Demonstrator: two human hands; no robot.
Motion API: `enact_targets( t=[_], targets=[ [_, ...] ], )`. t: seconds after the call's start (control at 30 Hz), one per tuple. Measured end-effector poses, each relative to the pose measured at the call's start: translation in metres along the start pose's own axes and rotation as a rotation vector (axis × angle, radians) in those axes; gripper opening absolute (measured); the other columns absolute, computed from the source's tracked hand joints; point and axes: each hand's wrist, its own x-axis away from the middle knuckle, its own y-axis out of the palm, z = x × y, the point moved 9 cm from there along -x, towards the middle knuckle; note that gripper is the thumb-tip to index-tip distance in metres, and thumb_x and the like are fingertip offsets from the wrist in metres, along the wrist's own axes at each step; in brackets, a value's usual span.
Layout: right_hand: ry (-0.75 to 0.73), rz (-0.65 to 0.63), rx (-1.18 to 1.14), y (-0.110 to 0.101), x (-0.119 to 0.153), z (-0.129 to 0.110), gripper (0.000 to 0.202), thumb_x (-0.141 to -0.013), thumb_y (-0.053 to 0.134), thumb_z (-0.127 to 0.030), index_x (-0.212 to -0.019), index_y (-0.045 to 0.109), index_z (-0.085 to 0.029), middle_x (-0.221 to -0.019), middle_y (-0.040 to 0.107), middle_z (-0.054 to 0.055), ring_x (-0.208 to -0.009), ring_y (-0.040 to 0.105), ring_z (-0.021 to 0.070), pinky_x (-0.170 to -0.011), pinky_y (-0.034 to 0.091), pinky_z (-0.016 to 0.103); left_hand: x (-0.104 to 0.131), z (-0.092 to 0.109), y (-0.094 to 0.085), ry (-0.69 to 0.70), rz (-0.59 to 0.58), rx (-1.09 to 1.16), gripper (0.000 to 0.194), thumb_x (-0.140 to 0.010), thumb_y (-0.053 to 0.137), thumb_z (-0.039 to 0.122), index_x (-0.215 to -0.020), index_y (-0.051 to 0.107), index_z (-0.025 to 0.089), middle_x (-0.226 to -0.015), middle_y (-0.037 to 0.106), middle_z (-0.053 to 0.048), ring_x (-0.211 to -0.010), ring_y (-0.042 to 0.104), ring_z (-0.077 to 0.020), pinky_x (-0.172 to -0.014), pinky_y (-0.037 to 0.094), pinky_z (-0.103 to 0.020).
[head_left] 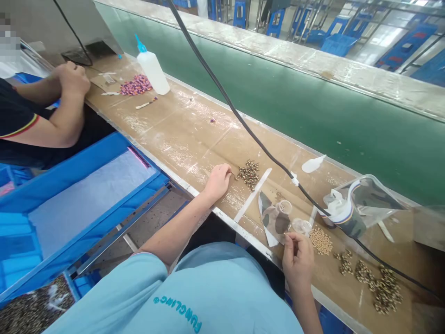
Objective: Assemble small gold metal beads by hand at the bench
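At the counter (194,139), I see the right hand (299,257) beside pale bits (321,241); farther, the left hand (218,182) just beside brassy pieces (249,175). Fingers pinched together (contents too tiny to tell). Probably picking parts; next move needs fine control.

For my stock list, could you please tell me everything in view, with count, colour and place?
Table: one, brown, centre
Belt: one, green, behind table
Bottle: one, white, blue tip, upper left
Bits: many, pink and purple, beside bottle
Brass pieces: many, dark gold, centre and lower right
Beads: many, beige, right
Small containers: two, clear, right of centre
Large container: one, clear, right
Cable: one, black, across table
Tubs: several, blue, left and background
Stools: several, blue, background
Co-worker: one, dark sleeve, left
Shirt: one, light blue, bottom
Left hand: one, bare, beside brass pieces
Right hand: one, bare, beside beads
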Motion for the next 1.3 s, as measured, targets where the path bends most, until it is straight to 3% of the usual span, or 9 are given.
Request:
enact_targets(
  t=[0.07,0.13,0.27,0.4,0.6,0.87,1.3],
  targets=[
    [-0.003,-0.016,0.004,-0.002,-0.002,-0.003,0.015,-0.092,0.042,-0.028,-0.083,0.051,-0.020,-0.076,0.056,0.002,-0.073,0.051,0.0156,-0.067,0.038,0.028,0.009,0.009,-0.006,-0.008,0.057,0.121,0.013,-0.080,0.048,0.008,-0.086,0.056,0.017,-0.086,0.060,-0.006,-0.087,0.056,-0.0197,-0.083,0.045,-0.036],
    [-0.016,-0.033,0.022,-0.005,-0.006,-0.007,0.016,-0.092,0.042,-0.029,-0.083,0.051,-0.020,-0.075,0.056,0.002,-0.072,0.051,0.0154,-0.066,0.038,0.027,0.023,0.026,-0.001,-0.014,0.029,0.331,0.012,-0.081,0.049,0.012,-0.088,0.058,0.016,-0.089,0.062,-0.007,-0.088,0.057,-0.0183,-0.083,0.046,-0.034],
    [-0.013,-0.050,0.107,-0.018,-0.019,-0.007,0.021,-0.093,0.039,-0.034,-0.083,0.052,-0.021,-0.076,0.056,0.002,-0.070,0.051,0.0157,-0.064,0.037,0.028,0.068,0.073,0.053,-0.202,-0.406,0.960,0.012,-0.080,0.058,0.025,-0.087,0.058,0.015,-0.075,0.061,-0.002,-0.067,0.058,-0.0124,-0.068,0.048,-0.027],
    [0.026,-0.042,0.247,-0.033,-0.028,0.008,0.032,-0.094,0.035,-0.042,-0.082,0.054,-0.020,-0.077,0.058,0.005,-0.071,0.052,0.0168,-0.061,0.036,0.028,0.107,0.105,0.096,-0.418,-0.678,1.298,0.033,-0.069,0.072,0.040,-0.080,0.055,0.014,-0.064,0.060,0.001,-0.058,0.057,-0.0091,-0.063,0.047,-0.025],
    [-0.039,-0.078,0.472,-0.042,-0.037,0.016,0.039,-0.096,0.031,-0.043,-0.082,0.058,-0.018,-0.081,0.061,0.006,-0.066,0.054,0.0137,-0.052,0.032,0.025,0.113,0.103,0.118,-0.485,-0.736,1.372,0.046,-0.059,0.077,0.047,-0.077,0.054,0.013,-0.060,0.063,0.000,-0.055,0.058,-0.0090,-0.061,0.047,-0.024],
    [-0.241,-0.125,0.624,-0.036,-0.046,0.004,0.035,-0.096,0.034,-0.034,-0.081,0.061,-0.017,-0.080,0.062,0.004,-0.058,0.051,0.0087,-0.045,0.027,0.021,0.114,0.100,0.120,-0.481,-0.746,1.376,0.046,-0.059,0.077,0.048,-0.076,0.054,0.013,-0.061,0.064,-0.001,-0.055,0.059,-0.0086,-0.060,0.049,-0.024],
    [-0.268,-0.159,0.620,-0.033,-0.048,0.003,0.038,-0.097,0.033,-0.035,-0.082,0.063,-0.017,-0.084,0.063,0.005,-0.057,0.050,0.0091,-0.048,0.027,0.022,0.113,0.102,0.120,-0.474,-0.765,1.371,0.042,-0.060,0.078,0.044,-0.076,0.054,0.012,-0.061,0.064,0.000,-0.055,0.060,-0.0089,-0.060,0.049,-0.024]
  ],
)
